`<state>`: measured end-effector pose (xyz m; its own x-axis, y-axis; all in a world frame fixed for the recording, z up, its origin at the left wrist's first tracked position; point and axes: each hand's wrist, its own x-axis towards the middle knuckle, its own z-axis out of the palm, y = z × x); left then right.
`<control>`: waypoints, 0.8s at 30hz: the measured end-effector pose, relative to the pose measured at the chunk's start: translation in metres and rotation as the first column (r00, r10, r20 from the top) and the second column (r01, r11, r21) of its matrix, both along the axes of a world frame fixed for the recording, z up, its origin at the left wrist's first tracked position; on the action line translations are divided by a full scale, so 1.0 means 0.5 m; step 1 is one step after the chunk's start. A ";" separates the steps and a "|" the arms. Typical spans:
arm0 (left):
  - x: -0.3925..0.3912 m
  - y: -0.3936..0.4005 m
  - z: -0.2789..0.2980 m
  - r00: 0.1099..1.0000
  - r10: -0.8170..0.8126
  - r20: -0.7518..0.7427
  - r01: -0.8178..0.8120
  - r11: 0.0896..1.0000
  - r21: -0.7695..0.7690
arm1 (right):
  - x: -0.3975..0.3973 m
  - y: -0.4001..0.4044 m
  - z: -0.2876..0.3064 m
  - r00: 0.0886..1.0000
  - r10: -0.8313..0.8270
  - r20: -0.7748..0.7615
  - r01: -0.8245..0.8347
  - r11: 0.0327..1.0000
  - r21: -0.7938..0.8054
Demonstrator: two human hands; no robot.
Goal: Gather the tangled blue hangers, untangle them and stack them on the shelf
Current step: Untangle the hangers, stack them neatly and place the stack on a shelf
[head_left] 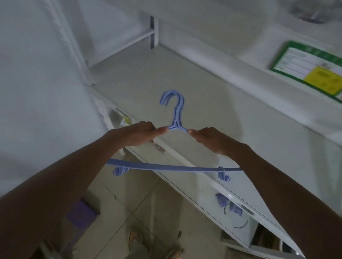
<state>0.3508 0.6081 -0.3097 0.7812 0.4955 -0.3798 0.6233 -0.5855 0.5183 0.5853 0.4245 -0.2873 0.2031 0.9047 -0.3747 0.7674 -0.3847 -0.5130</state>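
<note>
A bunch of blue hangers [176, 113] lies stacked together, hooks aligned and pointing away from me. My left hand [141, 134] grips the left shoulder of the bunch just beside the neck. My right hand [210, 140] grips the right shoulder the same way. The shared bottom bar [171, 167] curves below my wrists, with small clip hooks hanging at each end. I hold the bunch in the air over the front edge of the pale shelf [170, 76], which is bare where I can see it.
A white upright post [153, 33] and crossbar stand at the shelf's back left. A higher shelf edge carries a green and yellow label [322, 72]. Below lie a lower shelf [231, 205] with small purple items, a tiled floor, my shoes [152, 248] and a purple box [80, 216].
</note>
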 end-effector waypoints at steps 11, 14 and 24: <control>-0.140 0.134 0.042 0.996 0.093 -0.015 -0.094 0.980 -0.175 | -0.102 0.227 -0.023 1.000 0.001 -0.007 -0.002 0.997 -0.079; -0.158 0.174 0.041 0.994 0.107 -0.017 -0.108 0.968 -0.226 | -0.115 0.280 -0.028 0.999 0.046 -0.016 -0.047 0.992 -0.115; -0.139 0.292 0.028 0.980 0.177 -0.088 -0.194 0.945 -0.264 | -0.089 0.425 -0.048 0.995 0.093 -0.040 -0.098 0.986 -0.134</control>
